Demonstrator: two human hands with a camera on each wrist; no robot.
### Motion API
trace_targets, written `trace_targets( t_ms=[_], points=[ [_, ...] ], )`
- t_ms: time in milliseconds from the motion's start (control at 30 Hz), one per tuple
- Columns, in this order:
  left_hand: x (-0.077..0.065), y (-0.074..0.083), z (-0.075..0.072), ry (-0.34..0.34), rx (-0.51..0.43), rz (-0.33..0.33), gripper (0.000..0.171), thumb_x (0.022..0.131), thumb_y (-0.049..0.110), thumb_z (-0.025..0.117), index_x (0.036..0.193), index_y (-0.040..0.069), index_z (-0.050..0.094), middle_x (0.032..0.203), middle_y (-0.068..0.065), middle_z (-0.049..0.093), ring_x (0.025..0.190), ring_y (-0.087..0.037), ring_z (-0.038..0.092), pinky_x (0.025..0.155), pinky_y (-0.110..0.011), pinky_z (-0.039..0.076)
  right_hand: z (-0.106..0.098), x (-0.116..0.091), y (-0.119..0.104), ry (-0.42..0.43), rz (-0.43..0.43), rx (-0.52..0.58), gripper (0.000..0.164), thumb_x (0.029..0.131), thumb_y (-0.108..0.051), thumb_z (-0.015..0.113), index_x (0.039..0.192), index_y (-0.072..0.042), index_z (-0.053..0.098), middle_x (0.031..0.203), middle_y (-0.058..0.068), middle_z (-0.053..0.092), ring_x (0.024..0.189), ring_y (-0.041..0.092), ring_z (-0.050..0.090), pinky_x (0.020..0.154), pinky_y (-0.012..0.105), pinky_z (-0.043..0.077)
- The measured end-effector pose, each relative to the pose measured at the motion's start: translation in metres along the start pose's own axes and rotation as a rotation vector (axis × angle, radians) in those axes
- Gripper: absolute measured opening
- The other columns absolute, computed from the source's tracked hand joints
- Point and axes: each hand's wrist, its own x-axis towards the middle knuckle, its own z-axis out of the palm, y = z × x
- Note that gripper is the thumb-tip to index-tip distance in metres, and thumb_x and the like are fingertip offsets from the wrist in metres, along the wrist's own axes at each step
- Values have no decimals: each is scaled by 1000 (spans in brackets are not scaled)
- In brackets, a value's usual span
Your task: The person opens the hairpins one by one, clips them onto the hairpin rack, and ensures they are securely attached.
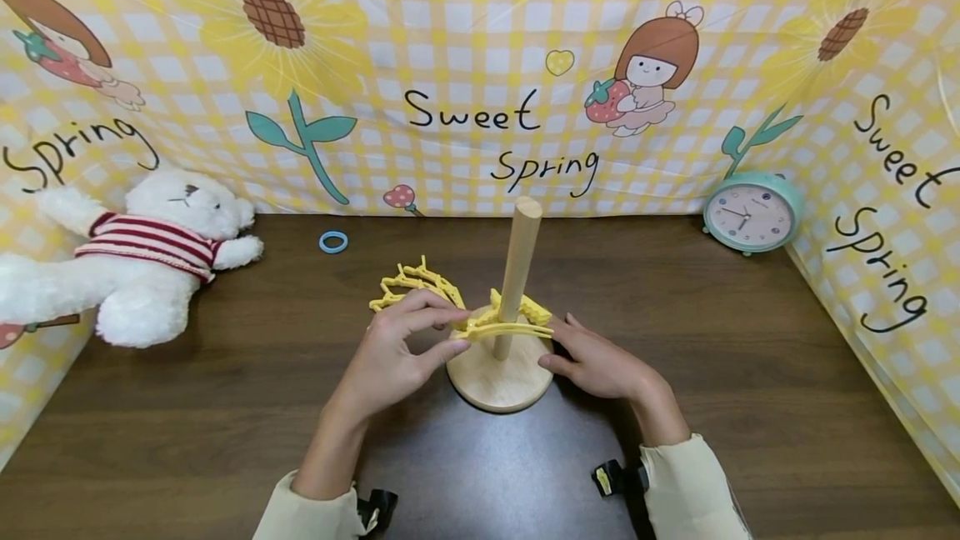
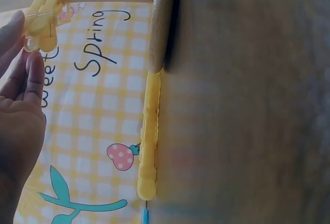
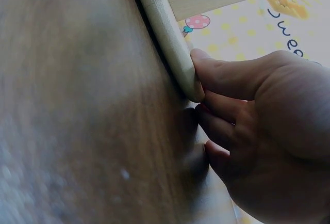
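Note:
My left hand [image 1: 384, 357] pinches a yellow plastic piece [image 1: 510, 329] between thumb and fingers. This curved, pronged piece lies around the post [image 1: 519, 265] of a wooden stand, raised above its round base [image 1: 498, 390]. Rounded lobes of the held piece [image 2: 41, 30] show at the fingertips in the left wrist view. My right hand [image 1: 600, 358] holds the base's right edge, thumb on top; the right wrist view shows that rim [image 3: 167, 33] between thumb and fingers. A second yellow piece [image 1: 420, 277], with several short prongs, lies behind my left hand, partly hidden by it.
A light blue ring [image 1: 333, 242] lies near the back cloth. To the left a white teddy bear [image 1: 165, 248] in a striped shirt leans against the wall. At the back right stands a mint alarm clock [image 1: 752, 213]. Patterned cloth [image 1: 450, 23] encloses the brown table [image 1: 750, 340].

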Motion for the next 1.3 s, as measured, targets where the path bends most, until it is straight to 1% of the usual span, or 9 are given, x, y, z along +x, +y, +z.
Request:
trace_targets(
  t_ms=[300,433,667,800,933,1033,1100,1167,1300],
  points=[
    [-1,-2,0,0,8,-2,31,80,-1,84,109,5,77,104,-2,69,90,-24,63,82,-28,51,1,0,0,1,-1,1,47,103,-11,59,147,2,47,151,17,48,144,32,37,121,57,8],
    [-1,-4,-2,-11,13,-13,32,79,1,85,110,7,77,104,-1,69,90,-23,63,82,-29,51,1,0,0,2,-4,0,46,104,-13,58,147,2,47,151,17,49,144,32,38,121,58,9],
    [-2,-5,-6,-15,11,-26,37,79,3,86,114,8,76,109,-1,70,89,-17,62,79,-33,52,1,1,0,-1,5,3,47,104,-12,59,147,1,47,151,16,48,144,31,38,121,57,8],
    [-4,-6,-13,-5,-3,-45,36,81,2,82,116,8,75,112,-3,70,93,-22,63,81,-33,52,1,2,0,-2,3,4,47,104,-12,59,147,1,47,151,16,48,144,31,38,121,57,8],
    [-8,-10,-22,13,-7,-81,38,84,-1,79,120,9,73,116,-4,70,101,-21,64,83,-31,53,1,2,0,-3,10,5,48,103,-11,59,148,1,47,152,16,47,145,31,37,121,57,8],
    [-12,-14,-28,38,-9,-109,39,85,-3,78,122,9,72,117,-4,70,103,-17,63,84,-29,53,1,1,0,-2,9,2,47,104,-13,59,147,1,47,151,17,48,144,32,38,121,57,8],
    [-14,-17,-31,57,-8,-138,39,85,-4,77,122,10,73,116,-4,70,101,-18,63,85,-28,52,1,0,0,0,10,1,47,104,-13,59,147,1,47,151,17,49,144,32,38,121,57,8],
    [-17,-19,-34,71,4,-180,38,86,-3,76,121,10,73,115,-3,70,98,-16,62,85,-28,52,1,0,0,0,9,0,47,104,-13,59,147,1,48,150,17,49,143,32,39,121,57,8],
    [-23,-24,-40,92,43,-292,34,89,3,77,121,12,73,114,-1,69,98,-13,60,85,-30,51,0,1,-1,-6,23,10,48,103,-12,60,148,0,47,151,16,48,145,30,37,122,55,7]
  ],
)
